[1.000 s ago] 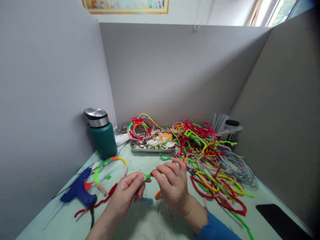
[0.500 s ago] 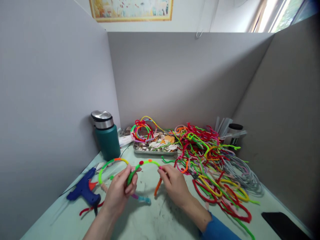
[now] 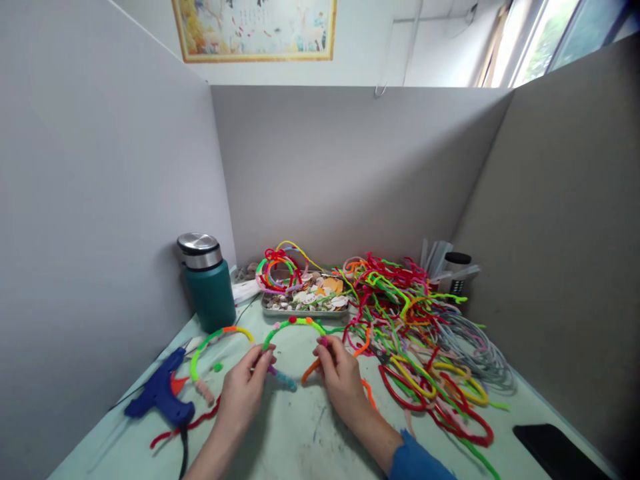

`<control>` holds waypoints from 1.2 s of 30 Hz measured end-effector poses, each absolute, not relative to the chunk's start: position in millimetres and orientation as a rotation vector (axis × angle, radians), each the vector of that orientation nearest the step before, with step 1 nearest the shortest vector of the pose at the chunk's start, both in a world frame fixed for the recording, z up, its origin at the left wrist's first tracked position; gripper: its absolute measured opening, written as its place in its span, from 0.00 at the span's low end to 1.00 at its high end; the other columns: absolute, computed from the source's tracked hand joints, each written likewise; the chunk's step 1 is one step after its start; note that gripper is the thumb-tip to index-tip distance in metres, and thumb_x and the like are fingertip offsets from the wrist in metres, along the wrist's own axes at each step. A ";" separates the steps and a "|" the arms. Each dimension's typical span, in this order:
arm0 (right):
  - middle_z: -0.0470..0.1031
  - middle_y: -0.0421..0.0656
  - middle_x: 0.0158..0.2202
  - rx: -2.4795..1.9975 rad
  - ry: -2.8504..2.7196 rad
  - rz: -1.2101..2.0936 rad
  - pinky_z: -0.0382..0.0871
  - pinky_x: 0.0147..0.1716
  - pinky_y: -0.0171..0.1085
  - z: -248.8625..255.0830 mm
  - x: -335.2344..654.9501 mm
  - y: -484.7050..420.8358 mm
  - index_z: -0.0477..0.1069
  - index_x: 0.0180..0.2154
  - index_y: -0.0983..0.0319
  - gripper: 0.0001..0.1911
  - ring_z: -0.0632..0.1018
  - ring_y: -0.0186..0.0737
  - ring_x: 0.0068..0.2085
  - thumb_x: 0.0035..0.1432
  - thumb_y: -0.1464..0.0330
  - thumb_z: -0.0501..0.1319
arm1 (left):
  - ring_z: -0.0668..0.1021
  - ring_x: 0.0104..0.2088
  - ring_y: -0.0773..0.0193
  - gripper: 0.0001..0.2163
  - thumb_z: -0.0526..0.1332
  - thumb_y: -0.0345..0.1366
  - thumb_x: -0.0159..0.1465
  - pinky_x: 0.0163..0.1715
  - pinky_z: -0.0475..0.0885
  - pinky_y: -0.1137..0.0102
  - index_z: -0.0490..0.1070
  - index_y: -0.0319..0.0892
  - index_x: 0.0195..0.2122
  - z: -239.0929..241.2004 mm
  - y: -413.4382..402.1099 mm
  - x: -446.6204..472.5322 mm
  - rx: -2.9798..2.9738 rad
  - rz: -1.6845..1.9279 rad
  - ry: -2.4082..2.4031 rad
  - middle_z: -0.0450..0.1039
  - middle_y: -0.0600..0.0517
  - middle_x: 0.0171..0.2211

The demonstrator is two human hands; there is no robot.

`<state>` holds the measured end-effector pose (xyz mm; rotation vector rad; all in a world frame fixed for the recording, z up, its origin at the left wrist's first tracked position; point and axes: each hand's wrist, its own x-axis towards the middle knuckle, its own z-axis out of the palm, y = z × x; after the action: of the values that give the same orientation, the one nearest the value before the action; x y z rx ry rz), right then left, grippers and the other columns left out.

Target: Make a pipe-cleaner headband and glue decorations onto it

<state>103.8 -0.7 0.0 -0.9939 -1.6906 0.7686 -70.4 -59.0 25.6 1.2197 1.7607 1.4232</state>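
Both my hands hold a curved band wrapped in coloured pipe cleaners [image 3: 293, 322], its arch upright between them. Green, pink, red and orange sections run along the top. My left hand [image 3: 244, 387] pinches its green left side, and a purple-blue end [image 3: 285, 380] sticks out below those fingers. On the other side, my right hand [image 3: 345, 380] grips near a magenta part, with an orange end [image 3: 310, 370] pointing down and left. Beside my left hand lies a second wrapped arc [image 3: 197, 357] in green, orange and yellow with a pink end.
A blue glue gun [image 3: 163, 393] and a teal bottle [image 3: 207, 293] are at the left. A metal tray [image 3: 305, 313] of shell-like pieces, topped by pipe-cleaner rings [image 3: 280, 272], stands behind. Tangled pipe cleaners [image 3: 395, 287], grey coils [image 3: 493, 360] and a black phone-like slab [image 3: 563, 453] occupy the right.
My left hand has shifted its grip and turned, so the band's left side, earlier tilted toward me, now stands as an even arch. My right hand keeps its hold. The view has tilted up slightly.
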 end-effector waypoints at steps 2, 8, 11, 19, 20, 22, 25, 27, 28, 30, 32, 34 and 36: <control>0.74 0.43 0.33 -0.956 -1.710 0.748 0.65 0.29 0.32 -1.9 103.7 -1.3 0.66 0.41 0.63 0.10 0.74 0.36 0.31 0.62 0.66 0.51 | 0.78 0.33 0.55 0.15 0.59 0.46 0.57 0.36 0.68 0.66 0.75 0.42 0.38 23.5 -59.0 -71.9 1.229 1.416 1.778 0.78 0.48 0.32; 0.74 0.44 0.32 -0.936 -1.774 0.684 0.67 0.32 0.33 -12.7 105.6 4.6 0.67 0.40 0.63 0.10 0.75 0.38 0.33 0.63 0.69 0.48 | 0.77 0.32 0.56 0.15 0.62 0.47 0.53 0.30 0.69 0.69 0.75 0.41 0.34 16.2 -54.5 -71.9 1.221 1.496 1.718 0.78 0.50 0.29; 0.75 0.43 0.32 -0.986 -1.804 0.656 0.66 0.30 0.33 -17.0 105.3 6.4 0.67 0.42 0.62 0.11 0.75 0.38 0.31 0.63 0.69 0.49 | 0.77 0.32 0.55 0.14 0.62 0.46 0.52 0.29 0.69 0.70 0.75 0.41 0.32 12.7 -52.8 -72.2 1.217 1.516 1.702 0.77 0.50 0.26; 0.74 0.41 0.26 -1.051 -1.810 0.632 0.63 0.25 0.32 -21.0 103.4 7.3 0.67 0.41 0.61 0.11 0.75 0.38 0.26 0.62 0.65 0.50 | 0.77 0.32 0.55 0.12 0.60 0.45 0.54 0.32 0.69 0.68 0.74 0.42 0.32 7.4 -53.4 -70.1 1.336 1.433 1.770 0.78 0.48 0.30; 0.74 0.41 0.25 -1.058 -1.794 0.650 0.62 0.24 0.32 -20.5 103.3 7.6 0.67 0.40 0.61 0.11 0.74 0.38 0.25 0.62 0.64 0.50 | 0.77 0.31 0.56 0.11 0.60 0.45 0.54 0.31 0.68 0.69 0.74 0.42 0.30 7.7 -53.9 -69.2 1.352 1.416 1.785 0.78 0.48 0.29; 0.71 0.39 0.22 -1.048 -1.747 0.726 0.61 0.22 0.31 -19.0 103.1 8.4 0.68 0.38 0.62 0.12 0.72 0.37 0.22 0.62 0.62 0.51 | 0.76 0.27 0.57 0.12 0.59 0.45 0.54 0.28 0.67 0.70 0.74 0.42 0.30 8.2 -54.6 -68.0 1.368 1.398 1.800 0.77 0.49 0.27; 0.68 0.37 0.17 -1.000 -1.652 0.917 0.60 0.20 0.30 -17.1 102.9 9.9 0.69 0.35 0.62 0.16 0.71 0.35 0.20 0.62 0.58 0.50 | 0.73 0.23 0.60 0.14 0.59 0.47 0.55 0.24 0.65 0.71 0.74 0.41 0.29 7.1 -54.4 -67.9 1.361 1.430 1.769 0.73 0.52 0.21; 0.65 0.35 0.15 -0.974 -1.583 1.049 0.61 0.19 0.30 -17.1 102.8 10.9 0.69 0.36 0.63 0.20 0.69 0.34 0.18 0.62 0.56 0.48 | 0.71 0.21 0.63 0.15 0.59 0.48 0.54 0.22 0.64 0.72 0.73 0.40 0.28 5.1 -53.2 -68.4 1.327 1.461 1.724 0.70 0.54 0.19; 0.64 0.35 0.14 -0.961 -1.555 1.092 0.61 0.19 0.30 -17.7 102.6 11.4 0.69 0.36 0.64 0.21 0.69 0.33 0.17 0.63 0.55 0.47 | 0.71 0.20 0.64 0.15 0.60 0.49 0.54 0.22 0.64 0.72 0.72 0.40 0.28 4.1 -52.4 -68.7 1.292 1.474 1.696 0.68 0.55 0.18; 0.63 0.34 0.14 -0.924 -1.524 1.135 0.60 0.18 0.29 -19.3 101.7 12.3 0.69 0.37 0.64 0.21 0.69 0.32 0.17 0.61 0.55 0.49 | 0.70 0.19 0.65 0.17 0.60 0.50 0.53 0.20 0.64 0.72 0.72 0.39 0.31 2.8 -50.9 -68.7 1.201 1.499 1.635 0.67 0.56 0.18; 0.65 0.35 0.17 -0.869 -1.516 1.152 0.61 0.17 0.29 -20.9 100.3 12.8 0.69 0.39 0.64 0.18 0.70 0.32 0.18 0.58 0.56 0.53 | 0.70 0.18 0.66 0.19 0.61 0.51 0.51 0.19 0.65 0.73 0.72 0.39 0.33 3.5 -49.9 -68.2 1.128 1.534 1.576 0.67 0.57 0.19; 0.67 0.35 0.21 -0.813 -1.513 1.170 0.62 0.17 0.29 -21.8 98.8 12.6 0.68 0.40 0.63 0.17 0.71 0.31 0.19 0.56 0.57 0.57 | 0.70 0.18 0.67 0.20 0.62 0.51 0.51 0.19 0.66 0.73 0.71 0.39 0.35 5.8 -50.0 -67.1 1.086 1.568 1.533 0.68 0.57 0.20; 0.67 0.36 0.22 -0.779 -1.509 1.189 0.64 0.18 0.29 -21.6 97.9 11.8 0.68 0.41 0.63 0.17 0.71 0.31 0.20 0.55 0.58 0.57 | 0.71 0.19 0.68 0.21 0.62 0.51 0.51 0.19 0.67 0.72 0.70 0.39 0.37 8.5 -50.7 -65.4 1.052 1.577 1.487 0.70 0.55 0.23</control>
<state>97.9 11.8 -21.6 -0.7792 -1.5091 1.1889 -65.4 -50.7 8.5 1.0525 1.4873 1.5771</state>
